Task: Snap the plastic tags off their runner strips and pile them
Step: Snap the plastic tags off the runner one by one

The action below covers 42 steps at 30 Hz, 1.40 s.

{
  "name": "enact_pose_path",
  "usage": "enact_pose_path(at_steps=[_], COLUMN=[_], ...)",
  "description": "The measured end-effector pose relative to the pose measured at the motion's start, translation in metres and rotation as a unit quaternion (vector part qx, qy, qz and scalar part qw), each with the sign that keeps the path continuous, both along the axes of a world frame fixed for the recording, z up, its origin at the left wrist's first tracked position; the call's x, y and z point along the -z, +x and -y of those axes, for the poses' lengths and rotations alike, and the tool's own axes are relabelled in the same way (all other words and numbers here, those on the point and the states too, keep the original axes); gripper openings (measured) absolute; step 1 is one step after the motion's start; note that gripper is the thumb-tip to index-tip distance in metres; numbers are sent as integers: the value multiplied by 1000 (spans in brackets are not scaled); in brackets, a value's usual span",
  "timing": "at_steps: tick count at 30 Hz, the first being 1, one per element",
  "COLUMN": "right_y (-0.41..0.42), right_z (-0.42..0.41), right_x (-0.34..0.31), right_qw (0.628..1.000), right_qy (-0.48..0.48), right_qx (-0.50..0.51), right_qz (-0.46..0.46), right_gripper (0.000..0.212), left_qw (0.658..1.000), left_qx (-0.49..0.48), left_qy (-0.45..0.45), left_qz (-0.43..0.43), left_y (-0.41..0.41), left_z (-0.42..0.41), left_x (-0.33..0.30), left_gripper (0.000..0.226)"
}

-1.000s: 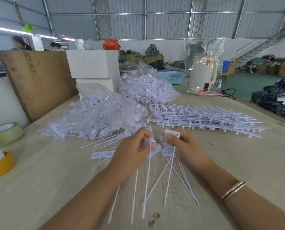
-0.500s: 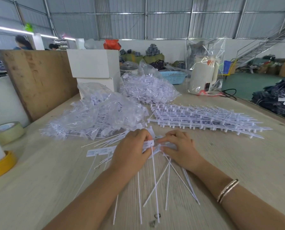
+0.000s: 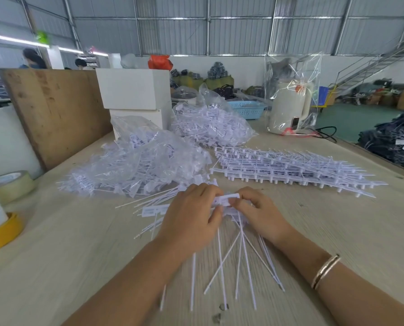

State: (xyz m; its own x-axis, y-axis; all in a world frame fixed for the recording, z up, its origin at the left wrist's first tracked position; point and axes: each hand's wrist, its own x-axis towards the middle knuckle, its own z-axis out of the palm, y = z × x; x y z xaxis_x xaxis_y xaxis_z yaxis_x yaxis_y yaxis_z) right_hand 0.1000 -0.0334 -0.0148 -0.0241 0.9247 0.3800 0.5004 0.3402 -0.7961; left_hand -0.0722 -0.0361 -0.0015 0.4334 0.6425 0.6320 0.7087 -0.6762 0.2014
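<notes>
You were mid-snap: left hand [image 3: 191, 215] and right hand [image 3: 261, 214] both pinched white tag [image 3: 228, 198]. Next, likely twist free, drop onto loose tags [image 3: 154, 210].

Both forearms are bare from the near edge of the view up to the wrists, with no sleeves showing. The left hand [image 3: 189, 222] carries no ring or watch that can be seen. Behind the right hand [image 3: 262, 215], the right wrist wears a thin metal bangle [image 3: 325, 271], rose-gold in tone, made of two or three narrow bands lying side by side.
</notes>
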Motion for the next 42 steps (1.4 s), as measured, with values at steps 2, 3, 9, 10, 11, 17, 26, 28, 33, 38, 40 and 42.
enact_pose_path(at_steps=[2, 3, 9, 10, 11, 17, 26, 28, 33, 38, 40, 42], right_y=[3, 4, 1, 1, 2, 2, 0, -1, -3, -3, -2, -2], right_z=[-2, -2, 1, 1, 2, 4, 4, 7, 10, 9, 9, 10], right_x=[1, 2, -1, -1, -1, 2, 2, 0, -5, -3, -3, -3], right_qw=[1000, 1000, 998, 998, 998, 987, 996, 995, 991, 990, 988, 983], right_qy=[-11, -16, -42, -47, -55, -75, 22, 43, 109, 114, 116, 105], right_qx=[15, 17, -24, -31, -38, -112, -86, -87, -66, -75, -104, -132], right_qz=[-14, -16, -26, -19, -11, -91, -34, -27, 32, 22, -16, -68], right_gripper=[29, 32, 22, 19, 14, 10, 11, 9, 14, 11, 13, 13], left_qw=[1000, 999, 998, 998, 998, 999, 991, 983, 955, 960, 952, 947], left_qx=[-6, -8, -10, -10, -9, 1, 29, 33, 76, 83, 96, 104], left_qy=[-12, -16, -20, -20, -23, -43, -103, -129, -200, -179, -194, -200], left_qz=[-17, -32, -63, -57, -52, -9, 85, 123, 207, 200, 215, 230], left_y=[-1, -1, -1, -1, -1, -1, -4, -5, -3, -2, -2, -1], left_z=[-1, -1, -5, -5, -6, -5, -6, -6, -7, -8, -9, -9], left_x=[2, 3, 4, 4, 4, 4, 3, 3, 3, 5, 5, 5], left_gripper=[30, 33, 24, 24, 24, 16, 21, 20, 13, 8, 3, 8])
